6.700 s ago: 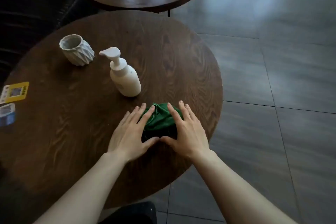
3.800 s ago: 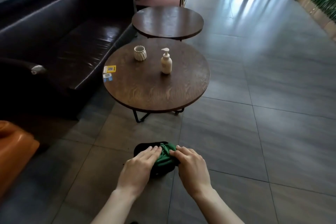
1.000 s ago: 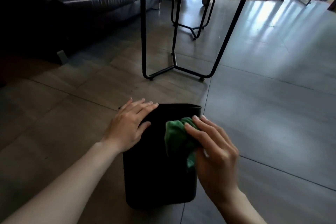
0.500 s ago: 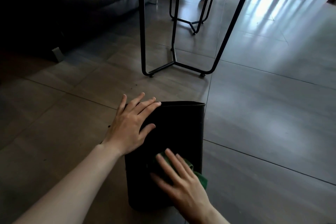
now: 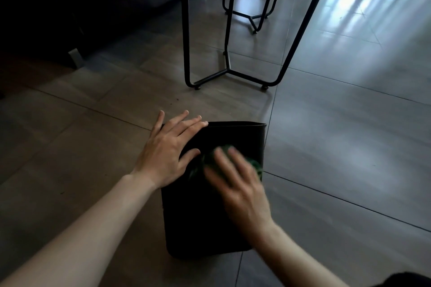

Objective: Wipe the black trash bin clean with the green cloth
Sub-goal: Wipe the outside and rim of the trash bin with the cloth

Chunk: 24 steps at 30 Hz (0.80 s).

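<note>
Two hands on black bin [image 5: 198,216]: left hand [image 5: 166,151] flat near rim, fingers straight; right hand [image 5: 238,184] presses green cloth [image 5: 253,163].

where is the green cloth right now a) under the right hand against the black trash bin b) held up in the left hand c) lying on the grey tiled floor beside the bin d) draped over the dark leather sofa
a: the green cloth shows from under the blurred right hand, pressed on the black plastic trash bin; the left hand lies flat on the bin.
</note>
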{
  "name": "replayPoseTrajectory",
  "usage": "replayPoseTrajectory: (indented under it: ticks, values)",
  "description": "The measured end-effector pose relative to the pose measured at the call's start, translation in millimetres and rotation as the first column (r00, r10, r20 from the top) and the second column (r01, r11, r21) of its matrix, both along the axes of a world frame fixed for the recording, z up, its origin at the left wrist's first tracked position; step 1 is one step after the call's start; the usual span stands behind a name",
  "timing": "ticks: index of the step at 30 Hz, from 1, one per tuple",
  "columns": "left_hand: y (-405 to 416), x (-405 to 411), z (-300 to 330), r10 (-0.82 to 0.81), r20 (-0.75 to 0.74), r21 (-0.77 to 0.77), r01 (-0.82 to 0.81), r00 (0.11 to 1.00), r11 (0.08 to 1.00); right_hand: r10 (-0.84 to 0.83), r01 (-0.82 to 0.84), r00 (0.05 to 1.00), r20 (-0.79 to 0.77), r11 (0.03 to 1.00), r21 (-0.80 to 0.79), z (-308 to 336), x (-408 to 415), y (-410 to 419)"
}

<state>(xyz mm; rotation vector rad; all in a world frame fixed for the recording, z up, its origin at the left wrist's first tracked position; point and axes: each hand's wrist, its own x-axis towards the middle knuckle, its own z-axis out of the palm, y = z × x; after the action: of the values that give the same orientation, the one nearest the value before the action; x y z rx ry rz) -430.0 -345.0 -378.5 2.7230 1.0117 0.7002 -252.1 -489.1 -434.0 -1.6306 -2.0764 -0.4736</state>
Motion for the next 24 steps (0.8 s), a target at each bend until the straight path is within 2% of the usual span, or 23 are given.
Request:
replayPoseTrajectory:
  ticks: [3,5,6,8,10,12,14,16,18,21,23,24]
  values:
    - [-8,6,3,-0.014,-0.008,0.007,0.014,1.000,1.000,0.310,-0.274,0.918,0.248,0.947,-0.169,-45,-8,-65]
    - [-12,5,1,-0.021,-0.009,0.011,0.021,1.000,1.000,0.413,-0.337,0.842,0.348,0.905,-0.259,-51,-1,-82]
    - [-11,4,1,-0.020,-0.007,0.010,0.020,1.000,1.000,0.415,-0.341,0.841,0.347,0.905,-0.254,-44,6,-75]
    - [-7,3,3,-0.020,-0.002,0.009,0.020,1.000,1.000,0.325,-0.295,0.915,0.239,0.943,-0.155,-17,21,-44]
    - [-1,-4,8,-0.010,-0.001,0.036,0.010,1.000,0.999,0.131,-0.131,0.990,0.054,0.991,0.002,20,30,2]
    - [2,-7,9,0.000,0.004,0.032,0.000,1.000,0.999,-0.099,0.108,0.987,-0.130,0.992,0.069,51,36,39]
    - [2,-8,5,0.010,0.008,0.026,-0.011,1.000,1.000,-0.195,0.213,0.960,-0.199,0.974,0.076,58,27,51]
    - [1,-9,1,0.012,0.002,0.022,-0.012,1.000,1.000,-0.102,0.110,0.989,-0.111,0.992,0.066,31,8,34]
    - [1,-11,-2,0.009,0.001,0.018,-0.009,1.000,1.000,0.095,-0.094,0.994,0.048,0.995,-0.015,-14,-13,-8]
    - [-4,-9,-4,0.003,0.001,0.009,-0.003,1.000,1.000,0.374,-0.311,0.872,0.315,0.921,-0.234,-64,-9,-69]
    - [-6,-6,-4,-0.002,0.011,0.006,0.002,1.000,1.000,0.448,-0.346,0.796,0.407,0.888,-0.302,-62,10,-76]
    - [-6,-6,-3,-0.002,0.015,0.001,0.002,1.000,1.000,0.440,-0.343,0.803,0.403,0.893,-0.292,-53,18,-69]
